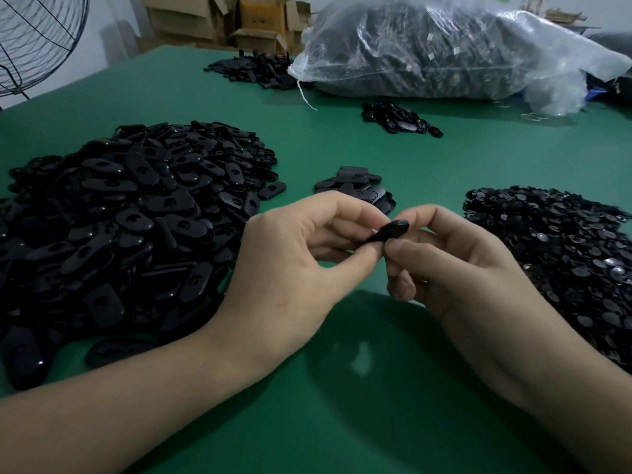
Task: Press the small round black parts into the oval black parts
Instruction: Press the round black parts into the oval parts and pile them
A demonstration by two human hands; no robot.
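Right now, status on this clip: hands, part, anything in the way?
Left hand and right hand both pinch one black oval plastic part above the green table. Round insert seated or not: cannot tell. Nothing in the way.

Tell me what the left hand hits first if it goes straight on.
Probably the right hand: the left hand points right, across the oval part both pinch; depth is unclear.
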